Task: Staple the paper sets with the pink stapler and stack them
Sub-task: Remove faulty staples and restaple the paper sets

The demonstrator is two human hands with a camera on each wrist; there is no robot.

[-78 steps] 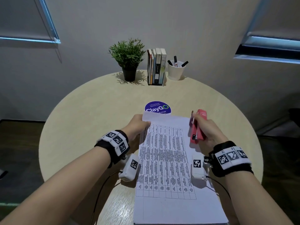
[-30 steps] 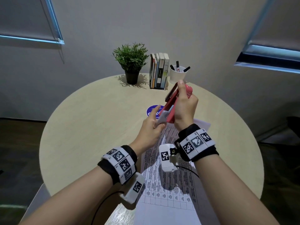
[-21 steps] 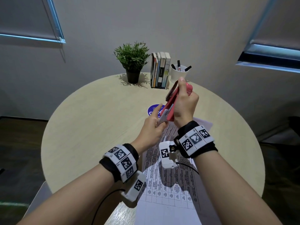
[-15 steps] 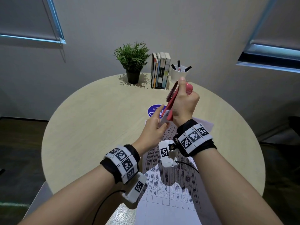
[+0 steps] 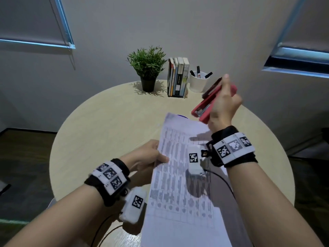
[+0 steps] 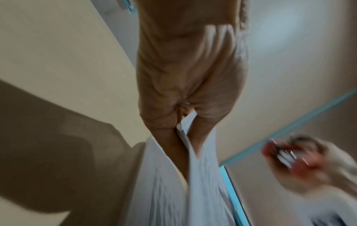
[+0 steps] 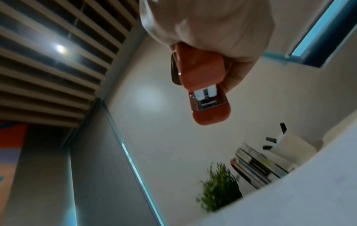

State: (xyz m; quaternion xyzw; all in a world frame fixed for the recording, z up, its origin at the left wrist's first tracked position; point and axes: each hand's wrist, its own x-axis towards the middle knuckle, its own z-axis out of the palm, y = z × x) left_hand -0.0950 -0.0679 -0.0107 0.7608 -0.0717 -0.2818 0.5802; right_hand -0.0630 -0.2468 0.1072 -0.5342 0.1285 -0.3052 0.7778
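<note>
A round, pale wooden table [image 5: 99, 125] carries a small potted plant [image 5: 147, 68], a row of upright books [image 5: 178, 76] and a white cup of markers [image 5: 197, 83] along its far edge. Printed paper sheets [image 5: 179, 202] lie toward the near edge, partly covering a purple sticker [image 5: 181, 116].

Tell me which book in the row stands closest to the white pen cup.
The rightmost book, with the pale spine; it alone borders the white pen cup, the other books standing left of it.

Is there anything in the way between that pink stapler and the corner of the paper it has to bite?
Nothing visible. The right hand holds the pink stapler in the air just beyond the far right corner of the paper set, which the left hand grips by its left edge. Only open air lies between them.
</note>
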